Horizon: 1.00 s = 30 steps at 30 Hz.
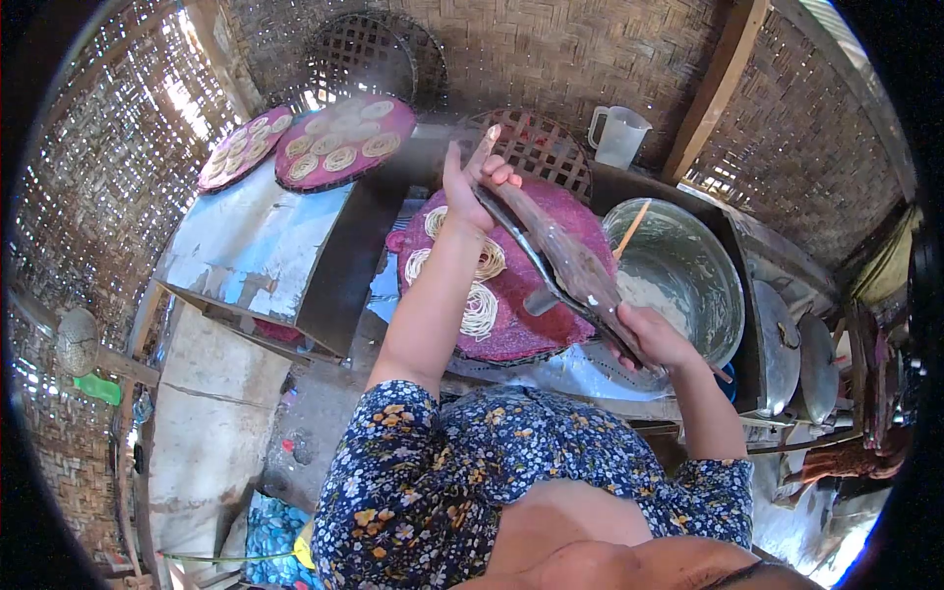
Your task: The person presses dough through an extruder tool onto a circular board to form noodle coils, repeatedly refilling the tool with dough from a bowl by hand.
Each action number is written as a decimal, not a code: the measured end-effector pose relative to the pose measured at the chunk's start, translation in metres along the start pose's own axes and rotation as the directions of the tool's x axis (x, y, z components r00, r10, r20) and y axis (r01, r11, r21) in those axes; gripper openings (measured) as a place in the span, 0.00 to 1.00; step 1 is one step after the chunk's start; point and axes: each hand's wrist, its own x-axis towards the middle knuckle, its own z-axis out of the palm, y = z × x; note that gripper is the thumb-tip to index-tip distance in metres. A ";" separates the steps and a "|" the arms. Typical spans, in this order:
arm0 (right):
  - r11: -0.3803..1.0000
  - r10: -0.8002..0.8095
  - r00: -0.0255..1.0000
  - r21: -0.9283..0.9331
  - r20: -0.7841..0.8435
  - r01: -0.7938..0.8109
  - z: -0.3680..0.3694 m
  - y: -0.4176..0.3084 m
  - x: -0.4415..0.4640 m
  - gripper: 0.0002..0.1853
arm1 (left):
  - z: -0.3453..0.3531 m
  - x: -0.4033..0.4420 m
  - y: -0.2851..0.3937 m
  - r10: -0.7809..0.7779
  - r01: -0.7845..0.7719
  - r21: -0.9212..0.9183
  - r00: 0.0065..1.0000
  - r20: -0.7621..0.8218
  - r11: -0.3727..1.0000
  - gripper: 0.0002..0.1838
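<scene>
A long wooden hand press (565, 251) with a short metal cylinder (540, 301) under it is held slantwise over a round, magenta-covered tray (560, 339). My left hand (476, 182) bears on its upper end, some fingers curled over the wood and others stretched out. Around the lower end, the fingers of my right hand (649, 337) are wrapped. Coils of pale strands lie on the left part of the tray, among them a white coil (479, 311) and a yellowish coil (490, 260) beside it.
To the right stands a big metal basin (723, 295) with pale dough (649, 295) and a wooden stick (632, 228). Two more trays of coils, one a magenta tray (320, 177), rest at the back left. A plastic jug (619, 138) stands behind. Metal lids (777, 344) lean at far right.
</scene>
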 end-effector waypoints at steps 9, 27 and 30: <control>0.983 0.011 0.992 -0.179 -0.122 -0.033 0.007 -0.015 -0.027 0.27 | 0.005 -0.021 0.001 -0.044 0.040 -0.067 0.997 -0.062 0.997 0.29; 0.860 -0.285 0.928 -0.491 -0.241 0.137 -0.006 -0.050 -0.066 0.29 | 0.091 -0.028 0.009 0.078 -0.072 -0.031 0.957 0.281 0.997 0.25; 0.821 -0.317 0.910 -0.557 -0.268 0.122 0.001 -0.059 -0.052 0.28 | 0.098 -0.019 0.023 0.090 -0.092 -0.009 0.941 0.326 0.996 0.23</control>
